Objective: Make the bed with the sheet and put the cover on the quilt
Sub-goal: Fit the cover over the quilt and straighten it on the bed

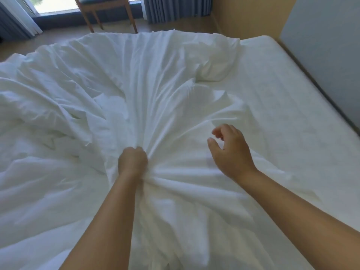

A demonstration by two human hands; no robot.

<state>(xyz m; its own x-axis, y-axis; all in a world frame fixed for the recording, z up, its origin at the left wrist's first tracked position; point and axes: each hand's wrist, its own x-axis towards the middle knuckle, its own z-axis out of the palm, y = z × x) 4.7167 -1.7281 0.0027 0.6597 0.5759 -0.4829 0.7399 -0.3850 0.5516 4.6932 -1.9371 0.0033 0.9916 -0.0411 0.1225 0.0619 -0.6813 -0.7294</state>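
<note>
Head view: a bunch of the white, creased sheet (155,90) is being gripped by the fisted left hand (133,160); the right hand (229,151) is being held loosely open above it. The bare textured mattress (292,114) is being left exposed alongside.

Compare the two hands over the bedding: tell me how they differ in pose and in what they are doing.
The left hand is shut in a fist on a bunch of the white sheet, with creases fanning out from it; the right hand is open, fingers loosely curled, and holds nothing. The left hand sits nearer the bed's middle; the right hand is toward the bare mattress. Both are bare and reach forward.
</note>
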